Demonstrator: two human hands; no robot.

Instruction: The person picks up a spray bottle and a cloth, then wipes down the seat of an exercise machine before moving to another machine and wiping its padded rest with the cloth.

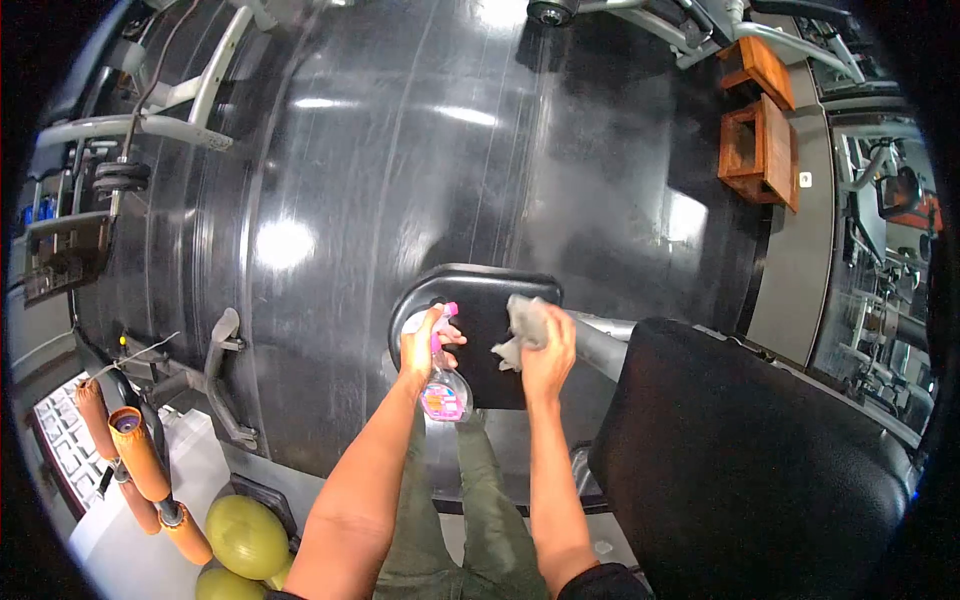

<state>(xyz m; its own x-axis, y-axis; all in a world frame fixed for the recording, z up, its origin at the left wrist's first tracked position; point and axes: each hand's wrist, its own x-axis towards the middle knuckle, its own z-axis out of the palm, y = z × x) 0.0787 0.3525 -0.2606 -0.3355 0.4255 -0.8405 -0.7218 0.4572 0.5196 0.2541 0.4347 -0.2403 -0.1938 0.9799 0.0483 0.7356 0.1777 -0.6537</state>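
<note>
My left hand [427,345] is wrapped round the neck of a clear spray bottle [443,393] with a pink trigger and a pink label. In my right hand [549,358] is a crumpled greyish cloth [522,331], bunched under the fingers. Both hands are over a black padded seat [480,290] with a rounded edge, the left one near its left side and the right one near its right side. Whether the cloth touches the pad cannot be made out.
A large black backrest [750,450] stands at the right, joined by a grey metal tube [597,348]. Wooden boxes [760,155] are at the upper right. Orange rollers [140,455] and green balls [246,537] lie lower left. Metal gym frames [205,95] stand upper left.
</note>
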